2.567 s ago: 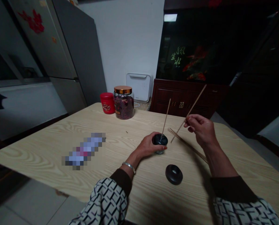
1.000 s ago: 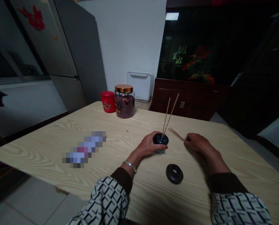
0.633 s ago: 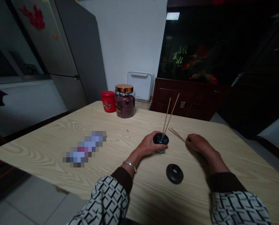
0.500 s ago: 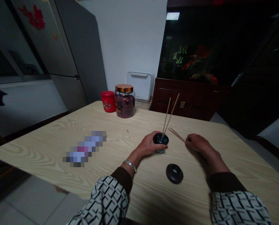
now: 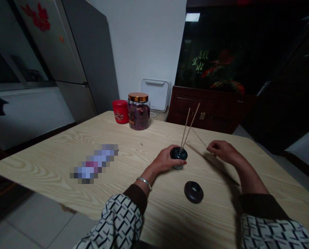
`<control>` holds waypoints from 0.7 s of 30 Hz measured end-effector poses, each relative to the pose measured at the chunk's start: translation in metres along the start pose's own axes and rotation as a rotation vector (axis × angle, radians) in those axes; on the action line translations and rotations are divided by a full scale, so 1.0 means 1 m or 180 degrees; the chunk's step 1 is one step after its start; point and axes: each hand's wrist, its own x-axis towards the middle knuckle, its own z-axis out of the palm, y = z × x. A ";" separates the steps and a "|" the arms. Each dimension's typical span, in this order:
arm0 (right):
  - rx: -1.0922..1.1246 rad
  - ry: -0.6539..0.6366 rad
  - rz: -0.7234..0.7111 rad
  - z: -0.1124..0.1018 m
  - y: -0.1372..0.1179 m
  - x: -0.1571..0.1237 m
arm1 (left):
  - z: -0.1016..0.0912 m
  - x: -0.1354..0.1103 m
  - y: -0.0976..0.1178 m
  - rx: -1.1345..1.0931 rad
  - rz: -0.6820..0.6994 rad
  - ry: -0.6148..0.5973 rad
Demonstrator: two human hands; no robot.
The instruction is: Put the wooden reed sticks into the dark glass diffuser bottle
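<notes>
My left hand (image 5: 165, 159) is wrapped round a small dark glass bottle (image 5: 180, 154) standing on the table. Two thin wooden reed sticks (image 5: 186, 128) rise from the bottle's mouth, leaning right. To the right of it, my right hand (image 5: 222, 150) pinches another thin stick (image 5: 199, 139) between thumb and fingers, lifted above the table with its free end pointing up and left. Under that hand, thin sticks (image 5: 199, 154) lie slantwise on the wood; I cannot tell how many. Nearer to me sits a dark brown ring-shaped cap (image 5: 189, 195), touched by neither hand.
At the table's (image 5: 154, 207) far edge stand a red canister (image 5: 120, 112) and a glass jar (image 5: 139, 116) with a copper-coloured lid. A blurred-out flat item (image 5: 94, 164) lies on the left. Behind are a white appliance (image 5: 155, 95) and a dark wooden cabinet (image 5: 188, 107).
My right hand has risen slightly and moved right, lifting one stick apart from the others, which now lie on the table. My left hand stays on the bottle.
</notes>
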 end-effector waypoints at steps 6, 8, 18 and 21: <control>0.2858 0.1499 -0.0305 -0.029 -0.064 -0.017 | -0.001 -0.001 0.001 0.0138 -0.0013 0.0023; 0.3258 0.1685 -0.0437 -0.028 -0.080 -0.022 | -0.001 -0.001 0.002 0.0157 -0.0010 0.0033; 0.3220 0.1690 -0.0696 0.001 -0.103 -0.025 | 0.000 -0.001 0.004 0.0131 0.0026 0.0033; 0.3078 0.1454 -0.0707 0.009 -0.108 -0.026 | 0.000 -0.001 0.003 0.0043 -0.0006 0.0001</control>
